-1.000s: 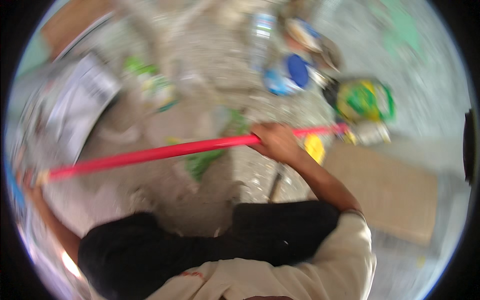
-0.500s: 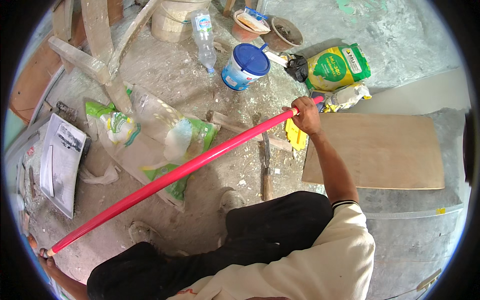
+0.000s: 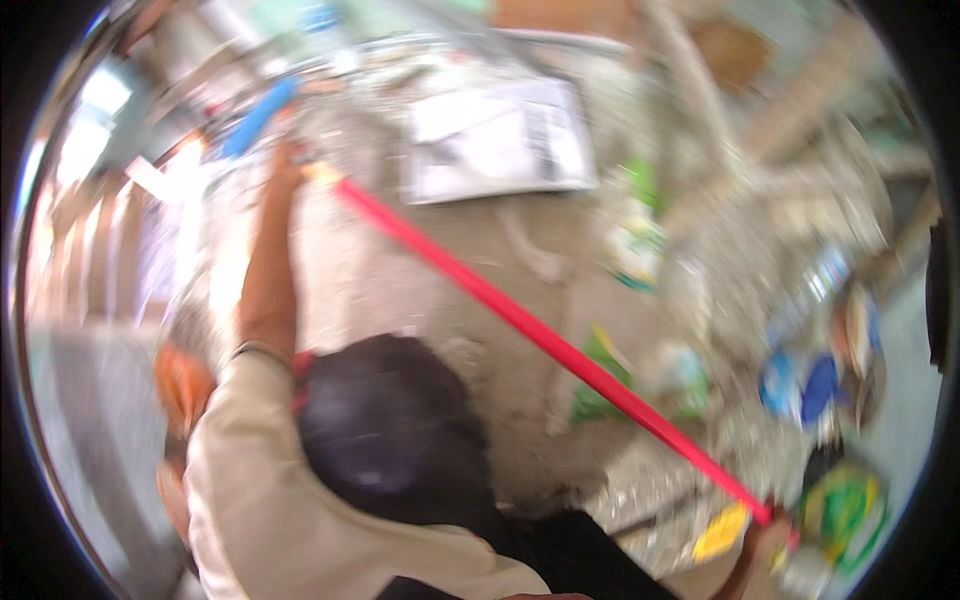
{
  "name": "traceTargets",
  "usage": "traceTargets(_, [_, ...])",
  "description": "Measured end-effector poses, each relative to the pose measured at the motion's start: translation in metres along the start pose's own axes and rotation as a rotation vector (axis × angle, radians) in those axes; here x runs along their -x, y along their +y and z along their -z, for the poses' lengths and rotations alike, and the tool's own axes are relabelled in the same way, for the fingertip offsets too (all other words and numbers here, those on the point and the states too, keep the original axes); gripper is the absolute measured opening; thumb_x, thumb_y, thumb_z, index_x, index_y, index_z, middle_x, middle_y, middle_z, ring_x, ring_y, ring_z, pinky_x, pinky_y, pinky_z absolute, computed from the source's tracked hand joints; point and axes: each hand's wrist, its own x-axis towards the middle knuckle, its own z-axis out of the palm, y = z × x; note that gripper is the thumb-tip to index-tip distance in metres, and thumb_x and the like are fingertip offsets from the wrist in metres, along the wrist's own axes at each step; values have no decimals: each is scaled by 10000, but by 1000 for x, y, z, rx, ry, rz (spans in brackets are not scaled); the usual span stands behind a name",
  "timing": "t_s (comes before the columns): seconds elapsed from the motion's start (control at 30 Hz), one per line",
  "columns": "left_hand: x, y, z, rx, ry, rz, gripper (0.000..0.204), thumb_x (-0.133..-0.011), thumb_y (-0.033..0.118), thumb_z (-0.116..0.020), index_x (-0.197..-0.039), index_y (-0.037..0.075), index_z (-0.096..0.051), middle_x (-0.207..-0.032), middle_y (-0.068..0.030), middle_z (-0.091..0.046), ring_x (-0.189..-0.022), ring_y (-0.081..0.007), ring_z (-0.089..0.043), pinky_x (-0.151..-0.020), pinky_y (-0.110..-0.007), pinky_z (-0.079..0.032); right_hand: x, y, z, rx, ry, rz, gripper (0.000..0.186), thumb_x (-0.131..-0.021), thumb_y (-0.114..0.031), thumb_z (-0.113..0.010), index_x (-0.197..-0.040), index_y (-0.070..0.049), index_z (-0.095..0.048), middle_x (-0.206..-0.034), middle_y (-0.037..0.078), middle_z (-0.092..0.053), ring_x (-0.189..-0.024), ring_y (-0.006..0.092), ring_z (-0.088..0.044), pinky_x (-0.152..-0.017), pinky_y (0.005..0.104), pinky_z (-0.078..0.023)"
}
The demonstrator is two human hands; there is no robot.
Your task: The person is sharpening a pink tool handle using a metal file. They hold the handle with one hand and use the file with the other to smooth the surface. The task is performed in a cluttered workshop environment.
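Observation:
The frame is blurred by motion. A long red pole (image 3: 540,340) crosses the view diagonally. My left hand (image 3: 287,160) is closed at its upper, pale-tipped end; what exactly the fingers grip is smeared. A blue cylinder, apparently a paint roller (image 3: 260,115), lies just beyond that hand. My right hand (image 3: 768,540) is closed round the pole's lower end at the bottom right, beside a yellow plastic object (image 3: 720,532). A white paint tray (image 3: 497,140) rests on the dusty floor to the right of my left hand.
Green-and-white sacks (image 3: 635,245) lie on the floor. Wooden pieces (image 3: 805,80) stand at upper right. A plastic bottle (image 3: 805,295), a blue-lidded tub (image 3: 800,390) and a green-yellow bag (image 3: 840,515) are at right. A bright opening (image 3: 95,120) is at upper left.
My view has swung left, bringing the blue roller and bright opening into sight. My left hand now appears high in view with the pole's end, my right hand low at the right.

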Motion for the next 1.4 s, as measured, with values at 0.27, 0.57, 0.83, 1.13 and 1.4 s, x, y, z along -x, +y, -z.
traceTargets(0.27, [63, -18, -41, 867, -103, 395, 369, -1066, 233, -435, -722, 142, -338, -558, 36, -312, -434, -98, -337, -398, -248, -347, -25, 10, 60, 129, 135, 204, 296, -845, -374, -726, -607, -217, -646, -501, 50, -590, -394, 281, -534, -387, 443, -368])
traceTargets(0.57, [58, 9, -44, 889, -199, 389, 376, -1068, 278, -475, -727, 139, -401, -580, 52, -369, -481, -80, -404, -449, -249, -417, -3, 10, 18, 226, 231, 518, 426, -931, -626, -577, -718, -259, -546, -642, -62, -529, -484, 158, -521, -414, 323, -389])
traceTargets(0.83, [60, -1, -30, 1216, -583, 366, 332, -1022, 184, -560, -717, 116, -446, -598, 49, -427, -486, -65, -421, -450, -231, -427, 25, -24, 25, -161, -818, 178, 356, -918, -374, -697, -1021, -35, -733, -779, 220, -700, -705, 446, -668, -604, 500, -512])
traceTargets(1.13, [61, -4, -48, 799, -182, 292, 278, -978, 68, -499, -746, 152, -372, -563, 69, -354, -440, -44, -356, -374, -205, -363, 17, -48, 51, -152, -636, -70, 315, -928, -306, -708, -1037, -10, -716, -823, 220, -709, -736, 405, -682, -659, 469, -526])
traceTargets(1.4, [136, 16, -116, 958, -301, 406, 184, -998, 137, -483, -817, 121, -453, -571, 76, -360, -456, -48, -364, -404, -216, -385, -6, -44, 30, -402, -370, 128, 286, -736, -60, -808, -700, 3, -531, -582, 144, -527, -520, 277, -499, -524, 397, -399])
